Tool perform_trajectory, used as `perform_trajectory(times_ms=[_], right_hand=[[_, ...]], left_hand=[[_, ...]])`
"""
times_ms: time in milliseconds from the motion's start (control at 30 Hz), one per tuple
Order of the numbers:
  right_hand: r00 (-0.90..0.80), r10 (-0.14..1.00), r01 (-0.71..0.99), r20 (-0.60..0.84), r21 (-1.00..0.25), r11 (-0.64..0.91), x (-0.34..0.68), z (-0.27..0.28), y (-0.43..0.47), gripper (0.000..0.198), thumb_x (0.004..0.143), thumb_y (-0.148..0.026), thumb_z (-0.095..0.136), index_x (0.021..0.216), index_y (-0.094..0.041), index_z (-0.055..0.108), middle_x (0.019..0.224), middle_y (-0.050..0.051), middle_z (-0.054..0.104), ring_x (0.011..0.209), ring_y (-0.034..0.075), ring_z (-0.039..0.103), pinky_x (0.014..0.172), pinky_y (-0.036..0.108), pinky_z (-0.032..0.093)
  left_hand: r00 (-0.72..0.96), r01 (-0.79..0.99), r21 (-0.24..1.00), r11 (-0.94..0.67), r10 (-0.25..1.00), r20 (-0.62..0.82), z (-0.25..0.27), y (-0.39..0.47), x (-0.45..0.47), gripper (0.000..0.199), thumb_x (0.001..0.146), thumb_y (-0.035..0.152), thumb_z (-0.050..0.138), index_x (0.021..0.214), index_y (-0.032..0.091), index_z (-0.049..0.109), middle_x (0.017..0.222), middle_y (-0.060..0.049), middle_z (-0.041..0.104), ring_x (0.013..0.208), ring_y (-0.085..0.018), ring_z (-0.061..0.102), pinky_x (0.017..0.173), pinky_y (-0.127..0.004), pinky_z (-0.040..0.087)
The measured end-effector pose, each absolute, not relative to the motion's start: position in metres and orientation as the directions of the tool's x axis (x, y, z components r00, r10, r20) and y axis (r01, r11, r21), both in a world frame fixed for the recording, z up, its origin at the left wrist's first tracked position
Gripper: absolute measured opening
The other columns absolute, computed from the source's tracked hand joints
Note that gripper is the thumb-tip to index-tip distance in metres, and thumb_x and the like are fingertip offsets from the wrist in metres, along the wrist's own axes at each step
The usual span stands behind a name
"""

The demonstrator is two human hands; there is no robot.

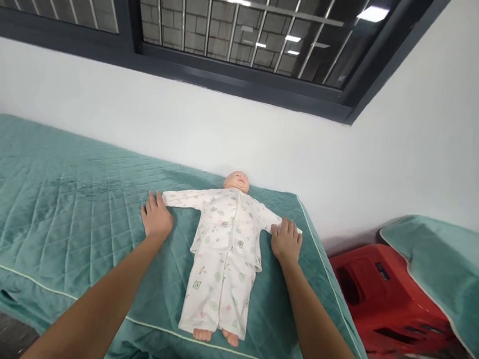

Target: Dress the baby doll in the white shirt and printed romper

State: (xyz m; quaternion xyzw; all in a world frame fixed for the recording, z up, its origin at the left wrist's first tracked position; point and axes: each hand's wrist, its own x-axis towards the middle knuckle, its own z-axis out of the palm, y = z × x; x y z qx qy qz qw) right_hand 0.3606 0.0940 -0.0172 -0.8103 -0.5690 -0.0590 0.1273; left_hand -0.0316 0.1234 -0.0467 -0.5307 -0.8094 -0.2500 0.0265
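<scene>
On a green quilted bed (68, 200), a baby doll (229, 230) in white printed pajamas (218, 292) lies face up, bare feet (202, 334) toward the near edge, arms out. Left hand (158, 217) is palm-down by one cuff (168, 198), right hand (286, 242) over the other sleeve (270, 220); fingers (290, 228) look loose, can't tell if either grip's got cloth. Head (237, 181) is by the white wall (185, 121), dark-framed window (191, 30) above.
</scene>
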Motion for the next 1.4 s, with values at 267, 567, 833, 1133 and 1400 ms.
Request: perform_trajectory(times_ms=[267, 567, 833, 1133, 1400], right_hand=[[0.404, 0.89, 0.914, 0.21, -0.118, -0.387, 0.352, -0.022, 0.065, 0.074, 0.097, -0.051, 0.016, 0.154, -0.004, 0.017, 0.161, 0.021, 0.013, 0.149, 0.031, 0.009, 0.117, 0.052, 0.012], [0.423, 0.897, 0.905, 0.129, -0.099, -0.413, 0.345, -0.02, 0.026, 0.072, 0.097, -0.053, 0.013, 0.154, -0.009, 0.02, 0.161, 0.016, 0.017, 0.149, 0.03, 0.013, 0.117, 0.052, 0.012], [0.378, 0.921, 0.925, 0.095, -0.07, -0.373, 0.342, -0.021, 0.001, 0.066, 0.099, -0.053, 0.013, 0.153, -0.018, 0.029, 0.161, 0.013, 0.021, 0.148, 0.029, 0.016, 0.117, 0.051, 0.013], [0.315, 0.94, 0.949, 0.131, -0.043, -0.312, 0.338, -0.026, -0.02, 0.064, 0.099, -0.052, 0.013, 0.151, -0.021, 0.032, 0.16, 0.012, 0.025, 0.147, 0.029, 0.02, 0.116, 0.05, 0.016], [0.253, 0.957, 0.967, 0.139, -0.02, -0.253, 0.335, -0.026, -0.042, 0.064, 0.099, -0.053, 0.012, 0.151, -0.021, 0.033, 0.159, 0.01, 0.027, 0.147, 0.028, 0.021, 0.116, 0.049, 0.017]], left_hand=[[-0.376, 0.901, 0.335, 0.275, 0.88, 0.289, -0.049, 0.095, -0.029, 0.061, 0.095, 0.03, 0.031, 0.149, 0.002, 0.032, 0.157, -0.025, 0.026, 0.146, -0.034, 0.024, 0.117, -0.056, 0.016], [-0.298, 0.93, 0.28, 0.236, 0.932, 0.204, -0.044, 0.067, -0.033, 0.064, 0.096, 0.041, 0.024, 0.149, 0.007, 0.035, 0.158, -0.02, 0.027, 0.147, -0.034, 0.021, 0.117, -0.06, 0.011], [-0.244, 0.951, 0.235, 0.201, 0.955, 0.167, -0.043, 0.049, -0.039, 0.062, 0.097, 0.044, 0.018, 0.149, 0.017, 0.037, 0.159, -0.015, 0.027, 0.147, -0.034, 0.02, 0.115, -0.063, 0.011], [-0.212, 0.96, 0.221, 0.172, 0.962, 0.172, -0.042, 0.034, -0.043, 0.061, 0.097, 0.042, 0.021, 0.148, 0.016, 0.038, 0.158, -0.013, 0.03, 0.147, -0.033, 0.022, 0.116, -0.062, 0.014], [-0.162, 0.969, 0.215, 0.122, 0.97, 0.18, -0.041, 0.017, -0.049, 0.061, 0.096, 0.043, 0.022, 0.148, 0.016, 0.038, 0.158, -0.011, 0.031, 0.146, -0.034, 0.023, 0.116, -0.062, 0.015]])
